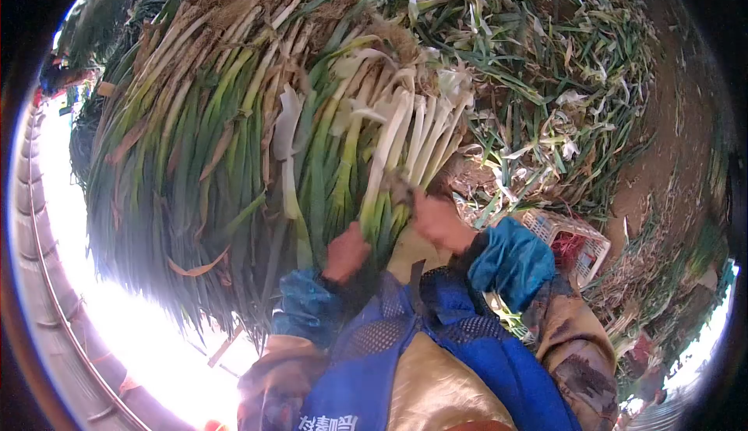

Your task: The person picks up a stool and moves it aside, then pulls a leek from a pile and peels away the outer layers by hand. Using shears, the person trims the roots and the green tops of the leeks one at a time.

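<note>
A large heap of long green onions [195, 119] lies in front of me, roots at the far side and green leaves toward me. My left hand [347, 253] is closed at the green part of several onions. Just to its right are peeled green onions [397, 135] with clean white stems. My right hand [442, 222] is closed beside the lower part of these stems. A small dark shape at its fingertips is blurred, so I cannot make out what it is. Loose white skin [288, 123] hangs over the onions left of the peeled stems.
Stripped leaves and skins [545, 65] cover the ground at the far right. A white plastic basket [598, 256] with red strands inside stands right of my right sleeve. Bare brown soil [666, 135] runs along the right. Bright light glares at the lower left.
</note>
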`<act>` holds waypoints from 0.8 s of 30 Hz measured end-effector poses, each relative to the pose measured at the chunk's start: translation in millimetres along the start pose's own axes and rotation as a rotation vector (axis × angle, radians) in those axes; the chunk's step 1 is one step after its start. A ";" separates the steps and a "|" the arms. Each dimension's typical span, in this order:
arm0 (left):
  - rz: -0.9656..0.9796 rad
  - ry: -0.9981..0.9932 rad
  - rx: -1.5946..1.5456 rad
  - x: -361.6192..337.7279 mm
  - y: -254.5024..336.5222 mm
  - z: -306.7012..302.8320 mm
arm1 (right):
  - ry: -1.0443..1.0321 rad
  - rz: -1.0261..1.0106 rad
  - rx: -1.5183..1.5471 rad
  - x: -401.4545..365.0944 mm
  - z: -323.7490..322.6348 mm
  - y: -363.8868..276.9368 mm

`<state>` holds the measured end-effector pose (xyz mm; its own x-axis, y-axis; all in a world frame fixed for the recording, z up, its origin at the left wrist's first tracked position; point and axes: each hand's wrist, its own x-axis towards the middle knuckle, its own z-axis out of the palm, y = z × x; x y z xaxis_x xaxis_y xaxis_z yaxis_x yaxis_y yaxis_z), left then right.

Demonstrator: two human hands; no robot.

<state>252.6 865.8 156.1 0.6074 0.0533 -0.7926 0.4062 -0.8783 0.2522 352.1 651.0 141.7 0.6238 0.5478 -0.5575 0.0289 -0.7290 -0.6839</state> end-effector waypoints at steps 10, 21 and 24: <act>0.083 0.322 -0.158 4.4 -8.9 11.2 | -0.232 0.021 0.086 -15.0 19.0 -45.4; -0.007 0.450 0.122 138.6 -11.6 -30.1 | -0.017 -0.002 0.076 4.7 19.7 -30.2; -0.128 0.274 0.079 134.8 -2.9 -51.2 | -0.041 -0.013 0.083 -11.4 14.7 -45.0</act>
<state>368.3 899.9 77.0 0.7205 0.2825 -0.6333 0.4436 -0.8897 0.1078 332.2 683.6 171.9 0.5912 0.5747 -0.5658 -0.0286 -0.6862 -0.7269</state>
